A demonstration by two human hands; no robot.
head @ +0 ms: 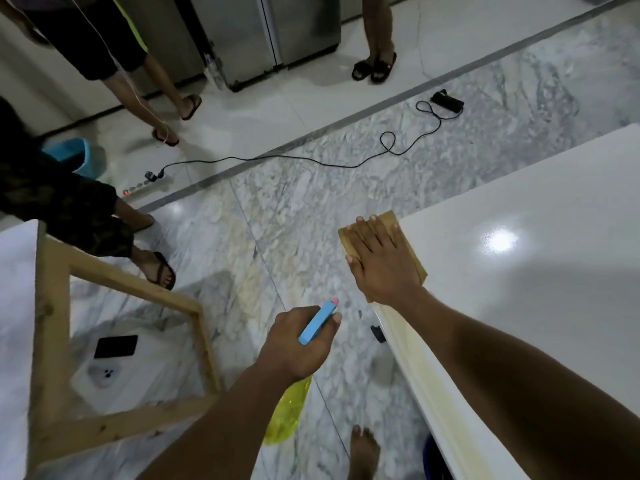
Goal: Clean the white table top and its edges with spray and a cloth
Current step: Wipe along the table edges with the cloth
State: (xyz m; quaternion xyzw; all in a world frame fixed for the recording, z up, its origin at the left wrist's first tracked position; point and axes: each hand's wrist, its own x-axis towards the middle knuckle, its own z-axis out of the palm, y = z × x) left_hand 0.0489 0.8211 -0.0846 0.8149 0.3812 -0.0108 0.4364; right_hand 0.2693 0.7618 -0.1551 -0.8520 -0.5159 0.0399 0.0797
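Note:
The white table top fills the right side, glossy with a light glare. A tan cloth lies over the table's near left corner, hanging past the edge. My right hand presses flat on the cloth, fingers spread. My left hand hovers over the floor, left of the table's edge. It grips a spray bottle with a blue trigger head and a yellow body hanging below my wrist.
Three people stand on the marble floor at left and top. A black cable and power strip cross the floor. A wooden frame stands at left over a phone. A blue bucket sits far left. My bare foot is below.

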